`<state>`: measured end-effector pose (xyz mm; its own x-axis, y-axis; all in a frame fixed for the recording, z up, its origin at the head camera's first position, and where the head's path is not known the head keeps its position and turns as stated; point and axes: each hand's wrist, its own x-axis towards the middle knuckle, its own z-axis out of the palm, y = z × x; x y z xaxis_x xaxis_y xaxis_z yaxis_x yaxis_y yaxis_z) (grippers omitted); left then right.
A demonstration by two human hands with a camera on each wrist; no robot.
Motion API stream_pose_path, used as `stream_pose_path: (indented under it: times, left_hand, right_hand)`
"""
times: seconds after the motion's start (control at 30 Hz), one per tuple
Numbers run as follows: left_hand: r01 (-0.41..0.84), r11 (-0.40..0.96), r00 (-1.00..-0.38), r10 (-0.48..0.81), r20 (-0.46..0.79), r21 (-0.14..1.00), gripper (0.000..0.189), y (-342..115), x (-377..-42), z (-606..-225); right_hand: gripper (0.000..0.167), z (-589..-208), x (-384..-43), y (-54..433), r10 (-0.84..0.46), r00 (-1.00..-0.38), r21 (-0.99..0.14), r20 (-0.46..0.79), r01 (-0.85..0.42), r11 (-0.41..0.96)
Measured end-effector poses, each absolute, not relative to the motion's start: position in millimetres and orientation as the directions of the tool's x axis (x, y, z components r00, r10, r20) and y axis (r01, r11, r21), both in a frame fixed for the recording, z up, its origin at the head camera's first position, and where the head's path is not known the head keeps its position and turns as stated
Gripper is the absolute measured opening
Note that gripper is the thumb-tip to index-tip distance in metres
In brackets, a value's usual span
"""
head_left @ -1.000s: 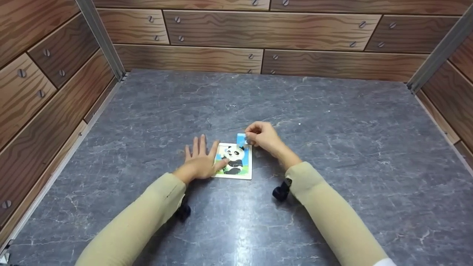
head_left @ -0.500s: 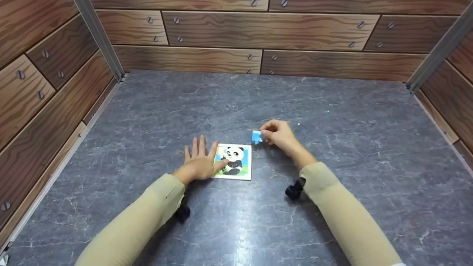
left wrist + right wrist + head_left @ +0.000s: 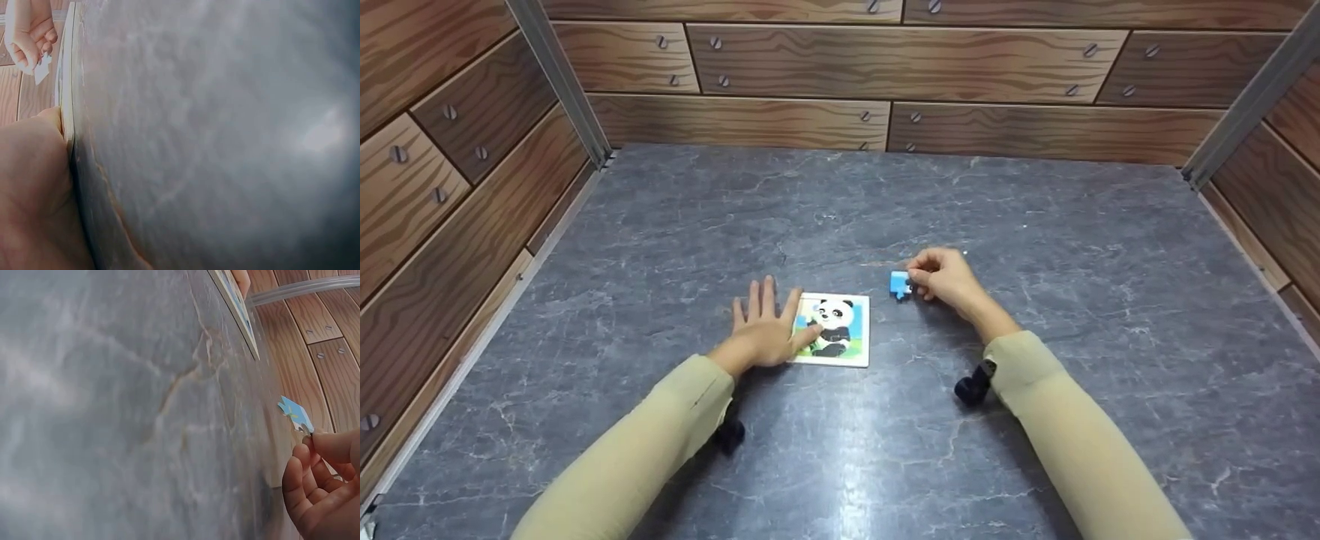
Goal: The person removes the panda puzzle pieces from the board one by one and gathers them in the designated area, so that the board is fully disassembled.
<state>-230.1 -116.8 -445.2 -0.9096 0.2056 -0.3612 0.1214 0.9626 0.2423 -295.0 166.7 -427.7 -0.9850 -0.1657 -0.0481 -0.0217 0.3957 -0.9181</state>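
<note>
A square panda jigsaw puzzle [image 3: 851, 330] with a pale frame lies flat on the grey table. My left hand [image 3: 765, 337] rests at its left side with straight, spread fingers, the thumb lying across the picture. To the right of the puzzle, my right hand [image 3: 952, 281] pinches a blue jigsaw piece [image 3: 899, 285] between thumb and fingers. In the right wrist view the piece [image 3: 296, 413] is held above the table by one edge, and some yellow shows on its blue face. The left wrist view shows the puzzle's frame [image 3: 68, 79] edge-on beside the left hand [image 3: 36, 191].
The grey marbled table [image 3: 825, 210] carries the puzzle. Wood-patterned panels [image 3: 915, 64] stand at the back and both sides, with metal posts at the corners. A small black device [image 3: 975, 384] is strapped under each wrist.
The right hand has moved right, carrying the blue jigsaw piece from the puzzle's upper right edge to a spot apart from it. The left hand has stayed on the puzzle.
</note>
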Motion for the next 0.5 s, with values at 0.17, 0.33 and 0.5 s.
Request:
stream_pose_path:
  times: [0.17,0.33,0.5]
  left_hand:
    - [0.114,0.964,-0.904,0.2,-0.378,0.24,0.081,-117.1,-231.6,-447.2]
    - [0.117,0.965,-0.906,0.2,-0.373,0.234,0.081,-117.3,-231.6,-447.0]
    - [0.122,0.965,-0.91,0.203,-0.361,0.234,0.081,-117.5,-232.1,-448.3]
  right_hand:
    - [0.007,-429.3,-295.5,169.5,-0.152,-0.986,-0.908,-0.063,-0.006,0.419]
    - [0.008,-431.2,-296.8,170.7,-0.146,-0.986,-0.894,-0.082,0.007,0.448]
    - [0.008,-433.1,-298.5,170.9,-0.145,-0.987,-0.873,-0.073,-0.007,0.487]
